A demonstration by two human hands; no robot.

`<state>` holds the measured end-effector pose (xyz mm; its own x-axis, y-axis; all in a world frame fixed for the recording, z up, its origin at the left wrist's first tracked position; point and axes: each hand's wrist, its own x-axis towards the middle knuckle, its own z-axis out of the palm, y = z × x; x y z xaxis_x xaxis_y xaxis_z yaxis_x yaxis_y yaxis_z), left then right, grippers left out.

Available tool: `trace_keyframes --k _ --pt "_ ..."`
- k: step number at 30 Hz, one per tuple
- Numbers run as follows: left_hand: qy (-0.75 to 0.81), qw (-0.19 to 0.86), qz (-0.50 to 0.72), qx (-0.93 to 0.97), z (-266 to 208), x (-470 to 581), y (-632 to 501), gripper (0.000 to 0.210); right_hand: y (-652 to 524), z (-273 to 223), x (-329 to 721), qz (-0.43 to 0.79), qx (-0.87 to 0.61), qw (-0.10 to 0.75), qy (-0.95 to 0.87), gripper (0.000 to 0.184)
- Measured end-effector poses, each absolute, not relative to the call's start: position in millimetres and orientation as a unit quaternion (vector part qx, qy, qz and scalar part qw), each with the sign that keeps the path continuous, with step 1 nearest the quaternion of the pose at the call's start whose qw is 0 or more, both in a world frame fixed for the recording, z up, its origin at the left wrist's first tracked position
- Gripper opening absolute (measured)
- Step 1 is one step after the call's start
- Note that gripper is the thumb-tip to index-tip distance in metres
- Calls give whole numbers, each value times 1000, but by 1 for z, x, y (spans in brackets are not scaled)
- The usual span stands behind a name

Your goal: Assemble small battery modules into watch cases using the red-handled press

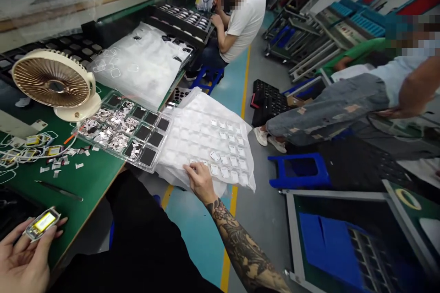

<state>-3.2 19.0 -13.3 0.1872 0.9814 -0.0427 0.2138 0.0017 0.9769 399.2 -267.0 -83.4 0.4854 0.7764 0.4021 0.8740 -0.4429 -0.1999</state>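
Note:
Low on the left, my left hand (30, 256) holds a small electronic device casing (43, 224) with a bright yellow part inside. My right hand (200, 181) reaches to the near edge of a white plastic tray (178, 142). Its fingers are bent close together over the tray, and whatever is between the tips is hidden. Small white square pieces (233, 161) sit in rows in the tray's right part. A clear compartment tray (151, 165) beside it carries a heap of small white-and-grey parts (113, 130). Tweezers (60, 190) lie on the green table.
A cream fan (55, 84) stands on the green table (99, 178) near wired units with yellow parts (34, 146). White plastic sheeting (144, 68) lies further along. One person (245, 18) sits at the bench; another (330, 105) is at the right. A blue stool (299, 169) stands on the floor.

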Motion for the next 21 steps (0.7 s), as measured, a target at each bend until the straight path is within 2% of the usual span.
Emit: trace_keyframes --k 7,13,21 --pt "544 484 398 558 2 9 10 66 -191 -85 407 -92 -853 203 -472 29" --pt "561 454 375 582 14 14 10 62 -208 -68 423 -28 -883 225 -410 37" --pt "547 456 395 581 9 16 16 69 -199 -62 454 84 -888 202 -405 25"
